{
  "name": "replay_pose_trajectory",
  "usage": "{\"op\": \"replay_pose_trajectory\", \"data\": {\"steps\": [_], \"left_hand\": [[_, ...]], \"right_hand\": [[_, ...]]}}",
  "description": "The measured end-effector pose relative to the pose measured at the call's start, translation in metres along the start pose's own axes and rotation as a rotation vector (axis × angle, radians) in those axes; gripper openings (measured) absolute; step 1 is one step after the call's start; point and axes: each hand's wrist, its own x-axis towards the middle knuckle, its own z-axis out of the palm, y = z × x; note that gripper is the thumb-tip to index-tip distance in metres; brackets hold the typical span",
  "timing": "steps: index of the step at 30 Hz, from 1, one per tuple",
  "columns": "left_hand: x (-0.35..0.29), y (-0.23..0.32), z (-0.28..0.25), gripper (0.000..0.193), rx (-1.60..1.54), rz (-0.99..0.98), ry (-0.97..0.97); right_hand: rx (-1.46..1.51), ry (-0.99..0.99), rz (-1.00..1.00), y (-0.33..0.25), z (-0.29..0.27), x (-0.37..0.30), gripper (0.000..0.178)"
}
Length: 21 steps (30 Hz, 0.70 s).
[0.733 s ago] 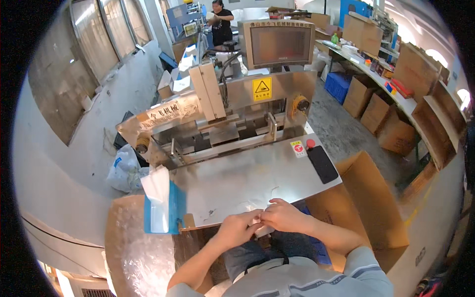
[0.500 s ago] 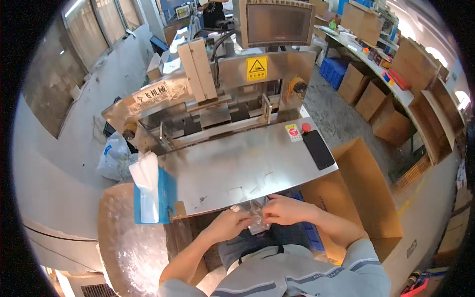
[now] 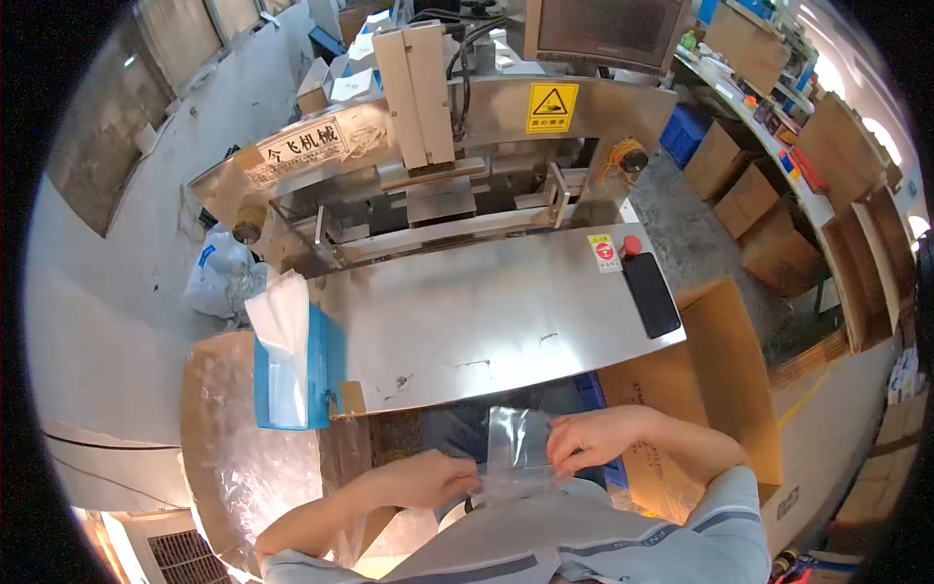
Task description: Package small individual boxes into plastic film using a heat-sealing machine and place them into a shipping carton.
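Note:
A clear plastic bag (image 3: 519, 440) is stretched between my hands just off the near edge of the metal worktop, close to my shirt. My left hand (image 3: 436, 477) is closed, its fingertips pinching the bag's lower left side. On the other side, my right hand (image 3: 595, 438) has its fingers bent round the bag's right edge. The bag looks flat and see-through; I cannot make out anything inside it.
The steel worktop (image 3: 457, 321) belongs to a machine with a red button (image 3: 631, 245) and a black phone (image 3: 650, 295). A blue box (image 3: 321, 365) of white sheets stands at its left corner. Beside me are a carton of clear bags (image 3: 263, 457) and an open cardboard box (image 3: 735, 375).
The bag has been raised and spread upright, nearer my body. My hands have moved apart, the left one outward and down, the right one slightly down. The view has shifted too.

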Motion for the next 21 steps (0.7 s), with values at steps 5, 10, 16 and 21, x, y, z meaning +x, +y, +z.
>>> {"op": "replay_pose_trajectory", "data": {"steps": [5,10,16,21], "left_hand": [[0.021,-0.007,-0.073,0.020,0.069,-0.008,0.344],[0.067,-0.046,-0.190,0.021,0.015,0.032,0.516],[0.106,-0.078,-0.290,0.025,-0.358,-0.067,0.610],[0.123,-0.075,-0.329,0.027,-0.218,-0.080,0.711]], "right_hand": [[-0.129,0.447,-0.005,0.032,-0.068,0.008,0.014],[-0.397,0.762,0.170,0.070,-0.178,0.034,0.020],[-0.453,0.828,0.256,0.095,-0.267,0.078,0.025],[-0.614,0.880,0.393,0.095,-0.318,0.092,0.019]]}}
